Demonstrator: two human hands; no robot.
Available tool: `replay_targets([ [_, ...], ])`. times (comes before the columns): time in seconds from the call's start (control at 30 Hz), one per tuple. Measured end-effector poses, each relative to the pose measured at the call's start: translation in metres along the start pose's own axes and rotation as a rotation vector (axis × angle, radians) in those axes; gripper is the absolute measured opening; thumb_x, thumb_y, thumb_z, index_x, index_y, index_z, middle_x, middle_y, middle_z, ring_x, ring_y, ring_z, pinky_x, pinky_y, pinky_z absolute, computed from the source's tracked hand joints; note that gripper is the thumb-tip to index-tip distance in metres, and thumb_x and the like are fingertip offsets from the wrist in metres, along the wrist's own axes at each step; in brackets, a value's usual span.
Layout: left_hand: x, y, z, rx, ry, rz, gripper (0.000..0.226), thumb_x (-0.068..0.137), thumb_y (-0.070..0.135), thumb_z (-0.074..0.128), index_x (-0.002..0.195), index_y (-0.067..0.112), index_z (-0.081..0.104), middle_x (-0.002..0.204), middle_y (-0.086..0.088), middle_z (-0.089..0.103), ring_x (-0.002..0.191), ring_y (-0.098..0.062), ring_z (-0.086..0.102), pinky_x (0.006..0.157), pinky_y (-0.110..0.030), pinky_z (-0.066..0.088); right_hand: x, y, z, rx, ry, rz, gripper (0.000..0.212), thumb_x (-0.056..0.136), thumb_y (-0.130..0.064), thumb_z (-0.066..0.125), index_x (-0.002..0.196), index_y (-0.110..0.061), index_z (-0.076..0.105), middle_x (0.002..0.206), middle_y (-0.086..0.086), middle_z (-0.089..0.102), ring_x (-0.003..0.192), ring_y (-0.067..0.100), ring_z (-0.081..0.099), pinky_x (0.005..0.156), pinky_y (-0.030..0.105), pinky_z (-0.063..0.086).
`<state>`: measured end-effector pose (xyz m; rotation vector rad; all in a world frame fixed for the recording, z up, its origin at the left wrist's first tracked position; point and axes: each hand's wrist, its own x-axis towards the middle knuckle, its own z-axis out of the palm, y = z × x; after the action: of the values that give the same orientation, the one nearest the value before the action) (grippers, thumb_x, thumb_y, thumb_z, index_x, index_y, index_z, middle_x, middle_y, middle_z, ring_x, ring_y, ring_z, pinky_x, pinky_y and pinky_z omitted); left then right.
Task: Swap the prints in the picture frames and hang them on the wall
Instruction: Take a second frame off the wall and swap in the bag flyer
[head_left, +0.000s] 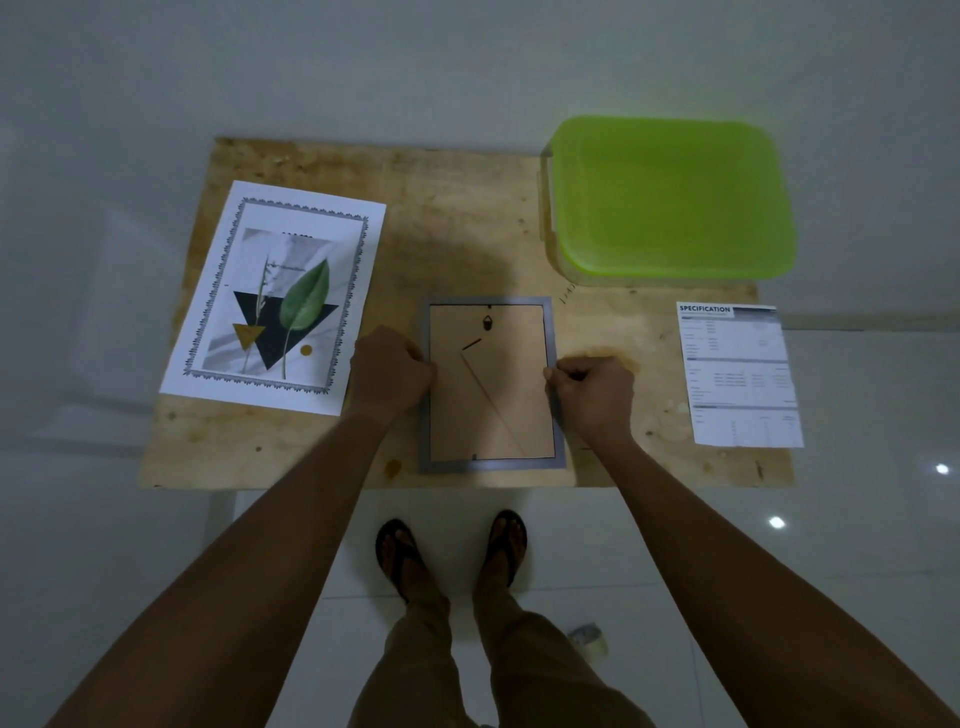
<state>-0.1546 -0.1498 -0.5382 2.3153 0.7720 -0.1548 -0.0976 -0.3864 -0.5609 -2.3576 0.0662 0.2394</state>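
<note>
A grey picture frame (491, 465) lies face down on the wooden table (457, 218), its brown backing board (488, 384) with stand and hanger facing up. My left hand (390, 370) has curled fingers at the frame's left edge. My right hand (595, 396) pinches at the frame's right edge, fingers curled. A leaf print (283, 301) lies on a larger white bordered sheet (218, 374) to the left of the frame. A specification sheet (737, 374) lies at the right.
A clear box with a green lid (670, 195) stands at the table's back right. White wall rises behind the table. My feet in sandals (449, 551) stand on the white tiled floor below the front edge, with a small scrap (587, 636) beside them.
</note>
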Motion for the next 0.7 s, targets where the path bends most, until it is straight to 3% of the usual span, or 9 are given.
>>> replay_targets([
  [0.1, 0.002, -0.004, -0.001, -0.011, -0.026, -0.025, 0.022, 0.065, 0.026, 0.075, 0.056, 0.006, 0.070, 0.057, -0.009, 0.065, 0.055, -0.019, 0.063, 0.056, -0.027, 0.051, -0.002, -0.001, -0.002, 0.029, 0.003, 0.028, 0.022, 0.085, -0.029, 0.079, 0.098, -0.011, 0.081, 0.083, 0.003, 0.076, 0.077, 0.017, 0.069, 0.080, 0.036, 0.058],
  [0.17, 0.001, -0.002, -0.008, 0.008, -0.030, 0.013, 0.025, 0.062, 0.035, 0.074, 0.060, 0.011, 0.071, 0.062, -0.005, 0.066, 0.061, -0.018, 0.064, 0.066, -0.034, 0.057, -0.010, -0.004, -0.004, 0.008, -0.001, -0.009, 0.035, 0.082, -0.036, 0.082, 0.108, -0.013, 0.078, 0.088, 0.002, 0.072, 0.082, 0.014, 0.063, 0.083, 0.034, 0.055],
  [0.3, 0.012, 0.010, -0.017, 0.015, 0.052, 0.095, 0.040, 0.073, 0.034, 0.057, 0.105, 0.018, 0.075, 0.106, -0.004, 0.072, 0.099, -0.025, 0.066, 0.084, -0.030, 0.048, -0.052, -0.006, 0.004, -0.139, -0.039, -0.372, 0.037, 0.080, -0.038, 0.083, 0.114, -0.025, 0.075, 0.103, -0.001, 0.059, 0.101, 0.016, 0.050, 0.082, 0.028, 0.040],
  [0.47, 0.064, 0.027, -0.010, 0.078, -0.174, 0.339, 0.041, 0.088, 0.024, 0.068, 0.128, 0.017, 0.065, 0.126, -0.006, 0.063, 0.118, -0.023, 0.058, 0.094, -0.026, 0.042, -0.090, 0.002, 0.027, -0.126, -0.202, -0.527, 0.030, 0.076, -0.036, 0.082, 0.102, -0.020, 0.081, 0.096, -0.001, 0.063, 0.095, 0.020, 0.060, 0.078, 0.040, 0.052],
  [0.53, 0.083, 0.032, -0.006, 0.156, -0.231, 0.458, 0.034, 0.092, 0.024, 0.063, 0.125, 0.015, 0.067, 0.121, -0.007, 0.063, 0.117, -0.025, 0.057, 0.094, -0.030, 0.044, -0.095, 0.004, 0.035, -0.103, -0.190, -0.505, 0.034, 0.076, -0.038, 0.080, 0.102, -0.017, 0.081, 0.094, 0.001, 0.063, 0.091, 0.021, 0.062, 0.076, 0.042, 0.053],
  [0.6, 0.094, 0.033, -0.001, 0.225, -0.286, 0.578, 0.023, 0.093, 0.026, 0.061, 0.108, 0.013, 0.073, 0.103, -0.007, 0.065, 0.105, -0.027, 0.061, 0.081, -0.027, 0.041, -0.099, 0.004, 0.039, -0.060, -0.165, -0.475, 0.035, 0.077, -0.037, 0.077, 0.103, -0.014, 0.081, 0.095, 0.003, 0.063, 0.091, 0.021, 0.063, 0.076, 0.042, 0.053],
  [0.7, 0.104, 0.035, 0.002, 0.190, -0.286, 0.679, 0.025, 0.094, 0.024, 0.063, 0.111, 0.012, 0.076, 0.106, -0.008, 0.072, 0.098, -0.024, 0.065, 0.082, -0.024, 0.045, -0.104, 0.002, 0.043, -0.020, -0.128, -0.421, 0.031, 0.074, -0.031, 0.081, 0.100, -0.013, 0.081, 0.096, 0.005, 0.061, 0.089, 0.021, 0.064, 0.077, 0.042, 0.054],
])
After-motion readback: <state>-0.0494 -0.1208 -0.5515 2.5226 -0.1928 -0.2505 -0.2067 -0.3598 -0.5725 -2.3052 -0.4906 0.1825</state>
